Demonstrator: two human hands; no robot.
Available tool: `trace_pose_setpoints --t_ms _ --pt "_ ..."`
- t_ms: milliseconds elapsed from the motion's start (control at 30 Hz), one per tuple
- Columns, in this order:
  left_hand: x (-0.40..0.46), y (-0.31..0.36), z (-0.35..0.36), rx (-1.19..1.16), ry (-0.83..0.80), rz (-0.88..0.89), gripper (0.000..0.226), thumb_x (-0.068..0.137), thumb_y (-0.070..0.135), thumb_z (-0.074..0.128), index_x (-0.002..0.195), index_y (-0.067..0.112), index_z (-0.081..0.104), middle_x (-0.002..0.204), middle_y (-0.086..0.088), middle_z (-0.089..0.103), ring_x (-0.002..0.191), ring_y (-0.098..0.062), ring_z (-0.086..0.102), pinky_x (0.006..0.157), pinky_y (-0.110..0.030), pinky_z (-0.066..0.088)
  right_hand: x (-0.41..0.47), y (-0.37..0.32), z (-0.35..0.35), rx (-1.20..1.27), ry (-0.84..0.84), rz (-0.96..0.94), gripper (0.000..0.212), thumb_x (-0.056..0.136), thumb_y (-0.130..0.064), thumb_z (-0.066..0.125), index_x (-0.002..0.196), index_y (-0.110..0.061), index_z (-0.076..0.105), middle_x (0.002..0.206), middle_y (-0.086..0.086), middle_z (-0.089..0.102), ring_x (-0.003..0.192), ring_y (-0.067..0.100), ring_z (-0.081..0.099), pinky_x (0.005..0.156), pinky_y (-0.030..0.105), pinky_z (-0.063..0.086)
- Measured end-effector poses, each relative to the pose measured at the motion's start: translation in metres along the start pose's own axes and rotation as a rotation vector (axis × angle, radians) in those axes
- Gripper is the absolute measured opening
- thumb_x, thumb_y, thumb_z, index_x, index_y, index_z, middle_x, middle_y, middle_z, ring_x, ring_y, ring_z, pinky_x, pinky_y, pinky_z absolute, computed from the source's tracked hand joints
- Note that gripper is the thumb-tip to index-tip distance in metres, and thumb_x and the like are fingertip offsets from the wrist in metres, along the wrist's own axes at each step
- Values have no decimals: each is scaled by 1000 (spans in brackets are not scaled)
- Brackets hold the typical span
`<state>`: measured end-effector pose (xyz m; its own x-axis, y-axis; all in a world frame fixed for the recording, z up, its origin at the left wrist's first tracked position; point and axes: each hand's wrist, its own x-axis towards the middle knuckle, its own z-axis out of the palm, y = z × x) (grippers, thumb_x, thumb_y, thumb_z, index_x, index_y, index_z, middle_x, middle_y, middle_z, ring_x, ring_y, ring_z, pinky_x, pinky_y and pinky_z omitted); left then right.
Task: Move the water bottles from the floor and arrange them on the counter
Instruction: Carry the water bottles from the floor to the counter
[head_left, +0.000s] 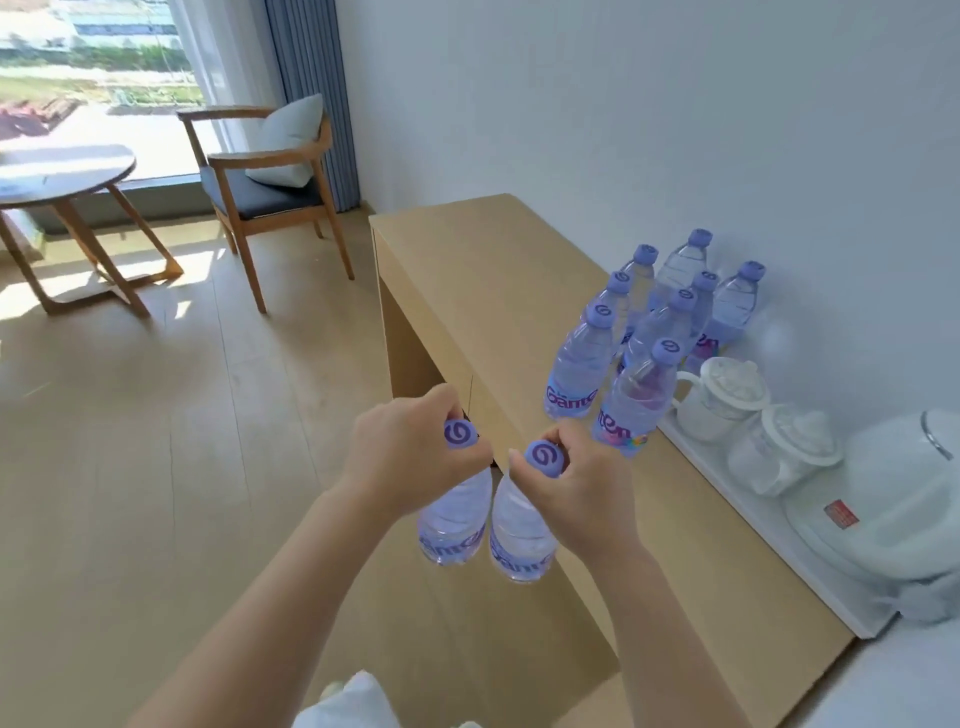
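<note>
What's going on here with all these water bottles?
A person is carrying two water bottles by their necks, one in the left hand and one in the right hand, above the front edge of the wooden counter. A cluster of bottles already stands on the counter beside a white tray holding lidded cups and a kettle.

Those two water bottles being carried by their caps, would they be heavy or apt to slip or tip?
Probably fairly heavy for their size: the bottle in the left hand and the one in the right hand look full. Each hangs from fingers curled round its purple cap, so a slip seems possible. Set on the counter, such tall, narrow bottles may tip if nudged.
</note>
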<state>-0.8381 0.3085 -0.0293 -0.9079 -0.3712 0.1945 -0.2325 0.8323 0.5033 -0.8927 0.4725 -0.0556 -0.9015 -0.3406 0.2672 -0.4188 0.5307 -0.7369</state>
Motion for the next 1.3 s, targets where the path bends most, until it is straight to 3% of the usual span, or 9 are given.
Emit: trace_pose_setpoints --t_ms 233,400,567,667,800,1000,1133,1200,1300 --pt "120 -29 23 -50 -39 73 34 67 45 64 59 25 38 47 5 44 48 -12 43 46 -24 27 97 10 32 -38 5 45 37 75 -38 70 64 -18 41 50 -8 45 48 10 37 49 30 35" --pt "227 -43 35 -44 -131 180 32 66 47 62 62 25 38 51 5 50 52 -12 48 47 -22 32 183 7 53 -135 169 139 37 75 -31 71 63 -22 36 49 -8 41 51 12 39 50 25 31" --pt "320 -41 49 -87 -207 310 28 67 44 62 67 23 43 55 3 54 56 -18 53 49 -25 34 259 14 70 -221 389 289 32 76 -32 68 69 -9 47 55 0 50 54 20 44 52 30 32" --pt "362 -34 62 -92 -271 378 28 68 45 63 68 23 45 58 5 55 58 -16 55 49 -24 35 292 22 79 -287 459 373 32 77 -35 67 72 -12 45 57 -3 50 56 22 48 49 28 29" --pt "395 -26 88 -126 -347 424 27 69 45 62 68 24 45 60 5 57 60 -16 57 50 -25 36 319 40 80 -398 504 491 33 79 -40 64 74 -16 42 56 -8 45 53 16 41 44 21 22" --pt "410 -24 115 -227 -442 428 25 66 47 64 71 29 47 57 10 56 56 -5 52 47 -23 31 329 51 80 -460 484 680 33 85 -45 57 86 -14 45 67 -2 54 64 21 49 54 31 30" --pt "407 -25 128 -430 -524 361 25 66 48 64 74 31 48 60 12 58 60 -8 57 52 -27 41 328 46 74 -459 409 783 29 88 -44 52 89 -17 39 70 -5 47 68 22 49 54 31 30" --pt "401 -32 136 -522 -515 303 30 65 54 60 82 34 47 63 16 55 61 -5 55 53 -29 42 325 42 76 -442 373 809 31 88 -44 51 101 -18 41 80 -4 52 75 22 51 59 32 35" --pt "382 -51 146 -577 -492 220 43 68 50 61 105 40 42 62 15 48 57 0 51 49 -25 34 315 39 87 -413 390 810 60 90 -46 48 139 -18 28 119 0 57 103 24 56 75 33 42"
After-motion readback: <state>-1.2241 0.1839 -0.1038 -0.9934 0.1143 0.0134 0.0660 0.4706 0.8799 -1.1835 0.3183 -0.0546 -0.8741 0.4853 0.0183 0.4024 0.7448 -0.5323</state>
